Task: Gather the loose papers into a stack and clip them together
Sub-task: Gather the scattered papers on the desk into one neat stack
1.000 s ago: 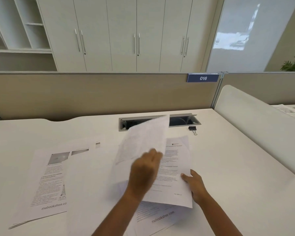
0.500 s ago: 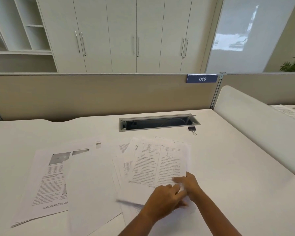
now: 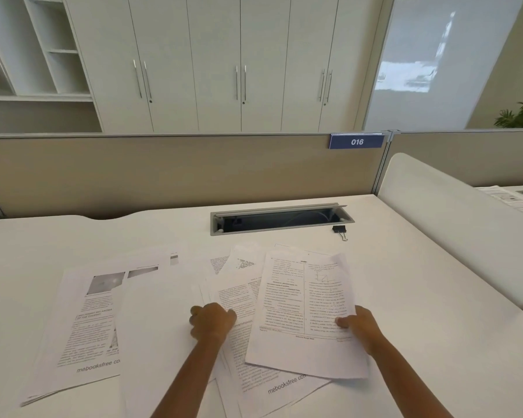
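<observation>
**Papers half gathered, clip untouched**

We judge the job to be roughly midway. The smooth white desk (image 3: pixel 405 297) carries two separate groups of paper.

On the left lies the left batch (image 3: pixel 85 321), flat printed sheets with a grey photo. A blank sheet (image 3: pixel 151 312) overlaps its right side, and neither has joined the rest.

In the middle sits the fanned pile (image 3: pixel 239 300), thin sheets of dense text splayed at different angles, with corners sticking out and edges not squared. On it rests the top sheet (image 3: pixel 302 303), two-column print with a small diagram, slightly tilted.

The right hand (image 3: pixel 360 325) pinches that sheet's right edge, thumb on top and the other fingers hidden beneath. The left hand (image 3: pixel 212 322) sits on the pile's left edge with its fingers curled under. We cannot tell whether they grip a sheet.

The small black binder clip (image 3: pixel 339 230), with wire handles, lies well apart on the far side, just beside the cable slot (image 3: pixel 281 218).

As we see it, what remains is to merge both groups, square the edges and clip them.
</observation>
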A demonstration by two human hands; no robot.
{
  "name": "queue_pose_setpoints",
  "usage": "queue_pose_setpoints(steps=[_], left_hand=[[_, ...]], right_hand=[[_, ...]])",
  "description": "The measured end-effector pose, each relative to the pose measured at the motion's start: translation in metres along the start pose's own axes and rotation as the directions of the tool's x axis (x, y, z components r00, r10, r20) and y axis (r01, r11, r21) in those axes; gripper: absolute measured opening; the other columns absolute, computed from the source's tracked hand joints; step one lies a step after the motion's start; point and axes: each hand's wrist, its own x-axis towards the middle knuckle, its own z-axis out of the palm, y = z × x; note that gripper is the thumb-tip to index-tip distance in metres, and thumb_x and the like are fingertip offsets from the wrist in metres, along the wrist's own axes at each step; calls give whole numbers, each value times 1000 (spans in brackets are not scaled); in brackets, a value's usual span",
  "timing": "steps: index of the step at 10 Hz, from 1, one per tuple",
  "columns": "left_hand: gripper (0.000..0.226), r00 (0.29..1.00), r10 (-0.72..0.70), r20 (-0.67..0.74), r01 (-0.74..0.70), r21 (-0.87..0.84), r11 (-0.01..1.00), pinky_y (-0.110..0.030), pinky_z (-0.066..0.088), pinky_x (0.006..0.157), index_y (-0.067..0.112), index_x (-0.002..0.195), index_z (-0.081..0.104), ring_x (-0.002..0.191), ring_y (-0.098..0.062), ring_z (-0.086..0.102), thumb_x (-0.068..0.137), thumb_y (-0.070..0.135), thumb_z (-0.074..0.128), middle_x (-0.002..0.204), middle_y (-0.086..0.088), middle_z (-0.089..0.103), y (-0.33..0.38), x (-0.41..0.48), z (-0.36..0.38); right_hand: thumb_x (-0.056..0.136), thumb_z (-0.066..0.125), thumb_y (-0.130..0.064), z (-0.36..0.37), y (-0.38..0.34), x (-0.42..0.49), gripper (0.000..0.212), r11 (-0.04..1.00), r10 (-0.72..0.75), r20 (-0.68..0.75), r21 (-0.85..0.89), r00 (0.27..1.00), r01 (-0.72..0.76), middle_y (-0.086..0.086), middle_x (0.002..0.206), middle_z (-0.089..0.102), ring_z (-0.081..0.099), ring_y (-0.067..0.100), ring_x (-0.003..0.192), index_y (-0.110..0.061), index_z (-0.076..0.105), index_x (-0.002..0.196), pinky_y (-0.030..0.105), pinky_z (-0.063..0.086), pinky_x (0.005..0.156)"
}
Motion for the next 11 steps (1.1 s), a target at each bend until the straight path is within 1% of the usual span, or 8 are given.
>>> queue_pose_setpoints(steps=[3, 5, 6, 7, 8, 9, 10, 11], left_hand=[[37, 993, -101, 69, 115, -247, 962, -32, 44, 93, -2, 114, 55, 118, -30, 44, 87, 24, 51, 120, -17, 56, 7, 11, -4], [25, 977, -94, 194, 200, -656, 728, -41, 51, 83, -14, 101, 58, 91, -40, 62, 82, 0, 53, 95, -24, 66, 0, 19, 0], [26, 973, -201, 115, 232, -480, 846, -37, 44, 92, -2, 105, 56, 112, -37, 51, 83, 12, 57, 120, -24, 53, 3, 15, 3], [19, 968, -237, 79, 249, -389, 887, -33, 41, 91, 5, 91, 46, 115, -33, 40, 83, 18, 58, 128, -21, 34, 12, 8, 1], [26, 975, -202, 96, 223, -430, 875, -34, 43, 91, 2, 103, 49, 112, -34, 41, 83, 15, 59, 130, -24, 31, 14, 11, 2], [35, 981, -161, 109, 194, -512, 837, -33, 43, 72, -2, 115, 50, 87, -28, 42, 82, 5, 58, 130, -27, 31, 8, 14, 3], [30, 986, -123, 114, 166, -565, 808, -29, 42, 65, -5, 111, 56, 90, -28, 33, 81, -1, 56, 120, -26, 42, 3, 18, 7], [30, 985, -124, 119, 171, -591, 788, -28, 44, 61, -6, 109, 60, 104, -37, 49, 80, 0, 60, 90, -18, 61, -1, 20, 7]], right_hand=[[78, 63, 2, 13, 1, -7, 36, 998, -4, -1, -62, 1000, 4, 19, 116, 65, 61, 36, 105, 2, 59, 113, 44, 48, 97], [78, 63, 1, 15, 1, -8, 36, 998, -2, 0, -67, 1000, 2, 19, 117, 65, 61, 35, 106, 2, 58, 114, 44, 48, 97], [79, 63, 1, 15, 1, -8, 37, 998, 4, 4, -67, 1000, -4, 18, 118, 65, 61, 35, 105, 1, 57, 115, 44, 48, 97], [79, 62, 1, 14, 1, -8, 37, 998, 11, 6, -66, 1000, -10, 18, 118, 64, 60, 35, 106, 1, 57, 116, 44, 48, 97], [79, 62, 1, 14, 1, -7, 36, 998, 7, 9, -66, 1000, -6, 18, 117, 65, 60, 35, 106, 2, 57, 115, 44, 48, 97], [79, 62, 1, 15, 2, -7, 36, 998, 2, 7, -70, 1000, -2, 18, 117, 65, 61, 35, 106, 2, 57, 115, 44, 48, 98], [79, 62, 1, 15, 3, -6, 37, 997, -4, 10, -75, 1000, 4, 18, 118, 64, 60, 35, 106, 1, 56, 116, 45, 48, 98], [79, 63, 0, 15, 3, -5, 37, 997, -6, 5, -76, 1000, 6, 18, 119, 64, 60, 35, 107, 1, 56, 116, 45, 47, 99]])
